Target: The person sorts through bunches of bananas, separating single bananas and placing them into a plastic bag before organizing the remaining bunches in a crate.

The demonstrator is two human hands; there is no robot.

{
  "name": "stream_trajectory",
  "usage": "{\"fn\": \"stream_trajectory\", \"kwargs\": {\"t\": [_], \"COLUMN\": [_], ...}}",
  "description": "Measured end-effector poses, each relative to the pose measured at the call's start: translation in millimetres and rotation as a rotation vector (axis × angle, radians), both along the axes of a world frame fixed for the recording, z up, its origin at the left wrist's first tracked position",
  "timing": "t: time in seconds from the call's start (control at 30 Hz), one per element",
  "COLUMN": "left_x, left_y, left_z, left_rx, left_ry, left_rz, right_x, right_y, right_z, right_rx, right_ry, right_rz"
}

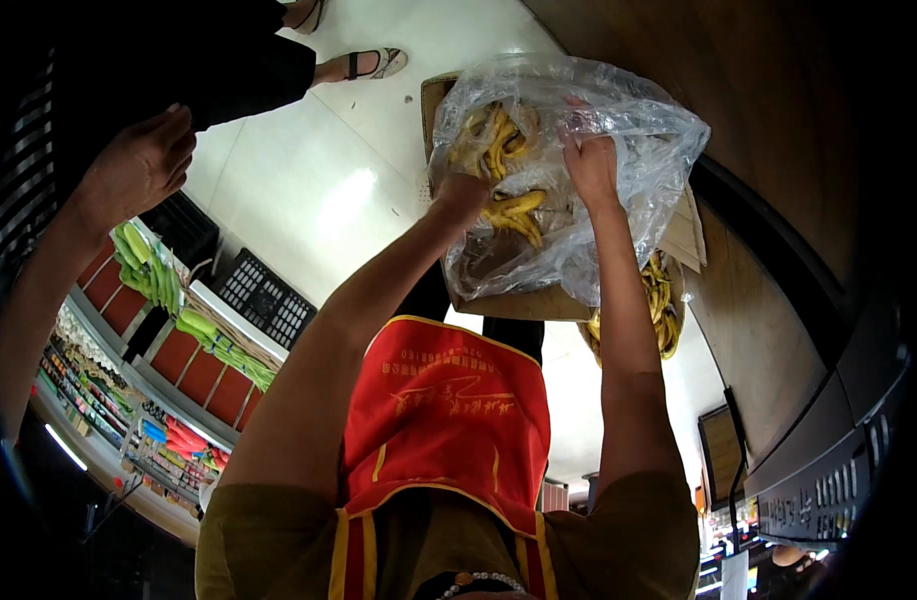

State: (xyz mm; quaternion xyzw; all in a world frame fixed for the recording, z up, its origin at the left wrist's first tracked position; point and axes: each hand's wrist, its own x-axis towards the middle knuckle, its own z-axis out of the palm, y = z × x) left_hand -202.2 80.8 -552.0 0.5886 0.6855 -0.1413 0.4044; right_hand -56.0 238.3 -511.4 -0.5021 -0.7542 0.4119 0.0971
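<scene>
A cardboard box (529,303) in front of me is lined with a large clear plastic bag (659,135), its film bunched up over the rim. Inside lie bunches of yellow bananas with dark marks, one bunch (504,145) farther off and another (519,212) nearer. My left hand (463,196) reaches in at the left side, next to the bananas; its fingers are hidden. On the right, my right hand (591,165) is closed on the film of the bag, apart from the visible bananas.
A second container of bananas (661,310) stands beyond my right forearm. To the right rises a brown wooden surface (769,310). Another person's hand (144,165) is at the left. Black crates (266,308) and green vegetables (149,265) are on the left side.
</scene>
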Motion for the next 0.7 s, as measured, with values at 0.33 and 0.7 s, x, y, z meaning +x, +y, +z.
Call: {"fn": "stream_trajectory", "kwargs": {"t": [0.33,0.7], "left_x": [-33,-63], "left_y": [10,-6], "left_z": [51,96], "left_rx": [0.169,0.293], "left_ry": [-0.15,-0.552], "left_rz": [0.413,1.378], "right_x": [-7,-32], "right_y": [-69,-118], "right_z": [-113,-246], "right_rx": [-0.399,-0.746], "right_ry": [-0.206,0.407], "right_rz": [-0.002,-0.982]}}
